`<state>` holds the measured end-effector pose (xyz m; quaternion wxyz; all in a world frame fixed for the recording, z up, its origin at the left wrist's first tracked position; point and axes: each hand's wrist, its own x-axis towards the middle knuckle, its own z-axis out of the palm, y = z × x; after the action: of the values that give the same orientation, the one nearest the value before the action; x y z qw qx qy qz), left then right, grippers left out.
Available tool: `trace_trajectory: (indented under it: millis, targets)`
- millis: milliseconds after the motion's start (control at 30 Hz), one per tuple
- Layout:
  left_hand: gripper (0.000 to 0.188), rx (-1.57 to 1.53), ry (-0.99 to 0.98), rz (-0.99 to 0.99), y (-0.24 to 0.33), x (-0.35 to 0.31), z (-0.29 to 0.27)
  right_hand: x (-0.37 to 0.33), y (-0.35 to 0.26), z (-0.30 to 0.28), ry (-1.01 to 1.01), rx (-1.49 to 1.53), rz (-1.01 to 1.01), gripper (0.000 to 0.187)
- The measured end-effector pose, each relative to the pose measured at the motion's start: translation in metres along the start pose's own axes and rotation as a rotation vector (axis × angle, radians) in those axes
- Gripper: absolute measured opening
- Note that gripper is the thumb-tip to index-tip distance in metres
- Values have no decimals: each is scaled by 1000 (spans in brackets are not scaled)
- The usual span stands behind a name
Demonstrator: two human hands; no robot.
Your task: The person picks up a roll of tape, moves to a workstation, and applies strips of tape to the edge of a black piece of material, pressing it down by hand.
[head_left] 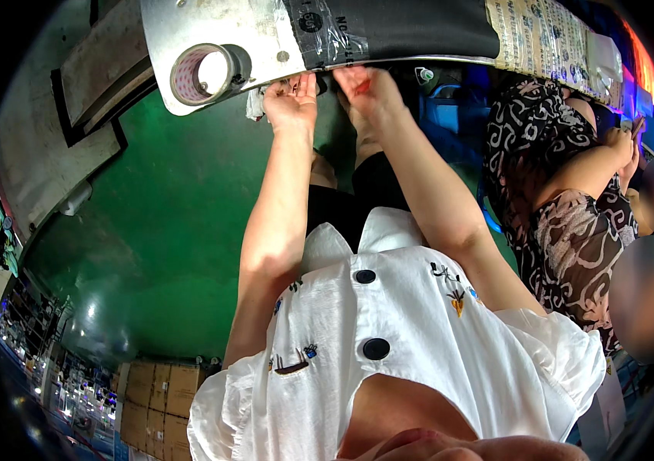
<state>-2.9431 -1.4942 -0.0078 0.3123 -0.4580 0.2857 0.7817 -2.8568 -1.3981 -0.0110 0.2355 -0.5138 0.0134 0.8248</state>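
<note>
Both my hands are at the near edge of the worktable (265,34). My left hand (291,101) is palm up just below the metal edge, its fingers partly spread and slightly bent. Beside its thumb hangs a small piece of white material (254,104). My right hand (371,91) is at the edge under the black covering (427,31), blurred by motion. Its fingertips are hidden by the table edge, and a reddish patch shows on the palm. A roll of tape (182,83) stands near the table's left corner, left of my left hand.
A person in black-and-white patterned clothing (526,154) sits close on my right, hands together at the bench. A blue stool (443,111) is near that person. Cardboard boxes (150,392) stand behind me on the left. Another table (104,69) is at the far left, above green floor.
</note>
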Motion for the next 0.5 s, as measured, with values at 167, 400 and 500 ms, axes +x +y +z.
trace_trajectory:
  millis: [167, 400, 500]
  targets:
    - [24, -4, -63, 12, -2, 5, -6, 3, -13, 4, -48, -23, 79, 17]
    - [50, 330, 1, 19, 2, -28, -36, -58, -17, -25, -51, -769, 173, 16]
    - [48, 356, -255, 46, 12, -65, -37, -85, -30, -4, -314, -989, -12, 19]
